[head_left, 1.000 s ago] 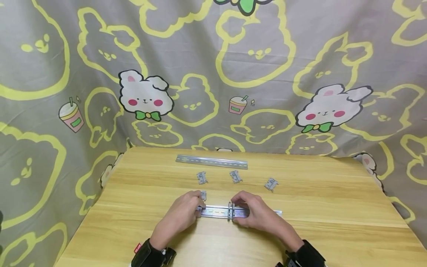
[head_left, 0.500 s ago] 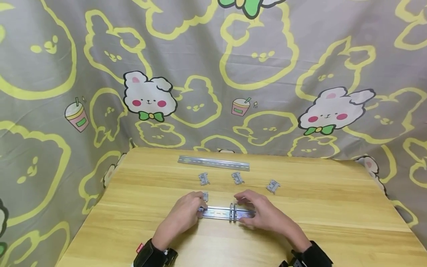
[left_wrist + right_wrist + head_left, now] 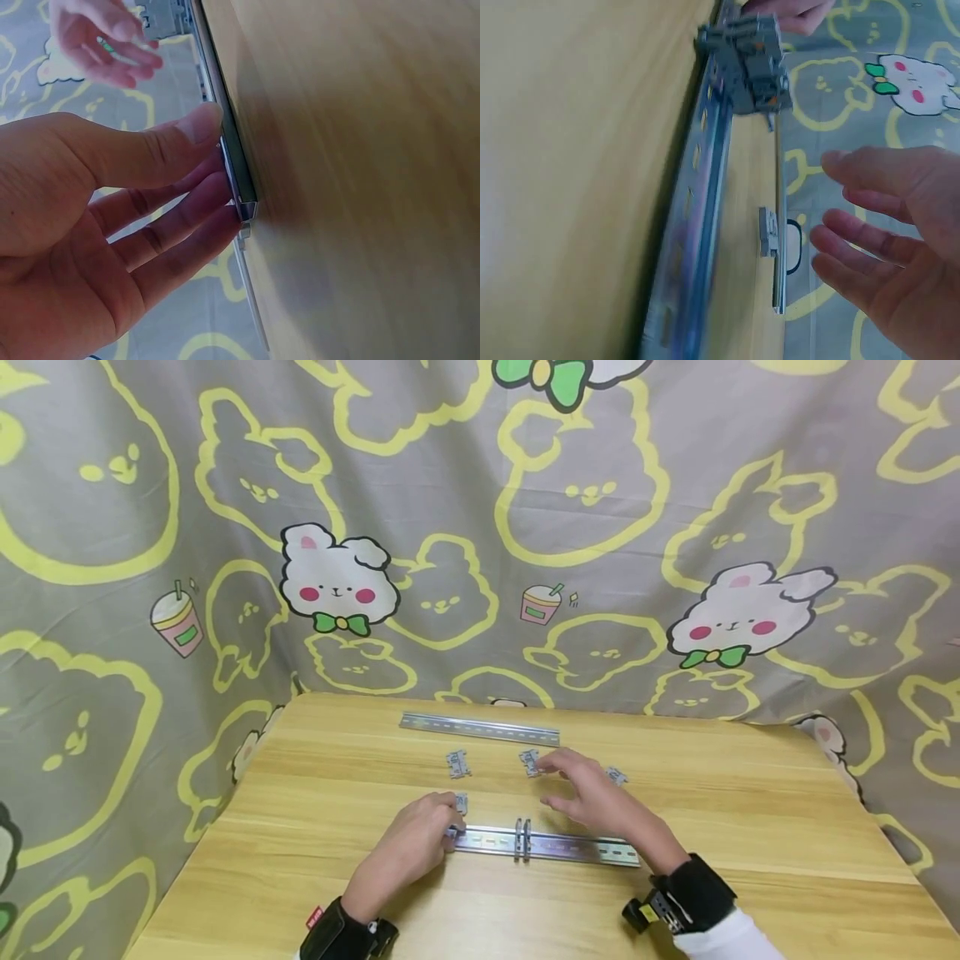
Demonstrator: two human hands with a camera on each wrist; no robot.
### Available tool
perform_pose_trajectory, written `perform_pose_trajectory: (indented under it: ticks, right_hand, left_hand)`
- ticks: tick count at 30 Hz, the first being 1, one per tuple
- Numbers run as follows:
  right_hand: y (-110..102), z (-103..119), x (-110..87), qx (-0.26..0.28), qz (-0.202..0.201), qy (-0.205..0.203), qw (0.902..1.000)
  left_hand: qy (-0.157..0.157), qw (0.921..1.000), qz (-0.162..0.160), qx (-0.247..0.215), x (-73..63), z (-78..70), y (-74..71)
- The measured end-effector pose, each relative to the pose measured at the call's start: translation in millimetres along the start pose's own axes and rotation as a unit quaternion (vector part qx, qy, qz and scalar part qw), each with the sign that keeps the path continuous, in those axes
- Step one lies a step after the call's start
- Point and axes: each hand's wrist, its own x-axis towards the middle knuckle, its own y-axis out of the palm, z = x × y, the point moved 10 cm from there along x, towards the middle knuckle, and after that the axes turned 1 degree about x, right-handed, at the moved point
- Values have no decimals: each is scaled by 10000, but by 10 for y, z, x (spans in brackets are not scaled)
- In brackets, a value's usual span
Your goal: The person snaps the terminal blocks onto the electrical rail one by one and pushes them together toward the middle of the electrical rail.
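Note:
My left hand (image 3: pixel 416 833) pinches the left end of a slotted metal DIN rail (image 3: pixel 585 850) lying on the table. In the left wrist view the thumb sits on one edge of the rail (image 3: pixel 229 142) and the fingers on the other. Two grey terminal blocks (image 3: pixel 522 839) stand side by side, clipped across the rail's middle. Beyond the rail, my right hand (image 3: pixel 600 797) holds nothing, its fingers spread and relaxed. Its fingertips are right by a loose grey terminal block (image 3: pixel 529 763). The right wrist view shows the clipped terminal blocks (image 3: pixel 750 64) large at the top.
Another DIN rail (image 3: pixel 480 728) lies at the back of the wooden table (image 3: pixel 750 827). More loose terminal blocks lie about: one back left (image 3: pixel 457 764), one partly behind the right hand (image 3: pixel 617 775), and one beside the left fingers (image 3: pixel 461 803). A patterned curtain (image 3: pixel 442 468) surrounds the table.
My right hand has left the clipped terminal blocks and moved up and away, over the rail, to the loose blocks. The rail's right part shows again. The left hand stays on the rail's end.

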Motion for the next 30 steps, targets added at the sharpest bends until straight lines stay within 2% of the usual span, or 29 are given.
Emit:
perform_pose_trajectory:
  ticks: [9, 14, 19, 30]
  right_hand:
    - [130, -65, 284, -1082, 396, -281, 9929]
    - [184, -107, 367, -1214, 491, -284, 9910]
    - [230, -150, 435, -1313, 508, -464, 9890]
    - [284, -178, 484, -1621, 674, -545, 9830]
  left_hand:
    - [39, 10000, 4, 30, 14, 2, 20]
    - [8, 10000, 28, -17, 15, 15, 20]
    - [-5, 10000, 73, -29, 13, 23, 31]
    - [8, 10000, 31, -29, 14, 29, 27]
